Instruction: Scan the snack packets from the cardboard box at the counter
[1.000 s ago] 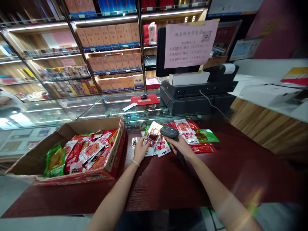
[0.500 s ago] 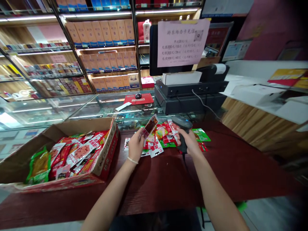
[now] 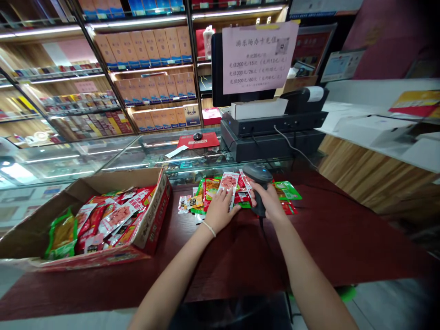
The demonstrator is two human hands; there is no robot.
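My left hand [image 3: 220, 211] lies flat with its fingers stretched out over a white and red snack packet [image 3: 229, 180] on top of a pile. My right hand [image 3: 267, 199] is wrapped round the handle of a black barcode scanner [image 3: 258, 174], whose head shows a small blue light. Around both hands are several snack packets in red, green and white, among them a green packet [image 3: 288, 189] at the right and a small white packet [image 3: 184, 204] at the left. The scanner's cable drops from its handle to the table.
An open cardboard box [image 3: 156, 215] of snack packets stands at the left of the dark red table [image 3: 330, 238]. Behind are a glass counter [image 3: 120, 158], a red mat with a mouse [image 3: 197, 136], and a monitor with a pink notice [image 3: 259, 57] above a black cash drawer [image 3: 271, 145].
My left hand has let go of the packet it held up and come down, fingers spread, onto the pile, slightly to the right. My right hand still holds the barcode scanner in nearly the same place.
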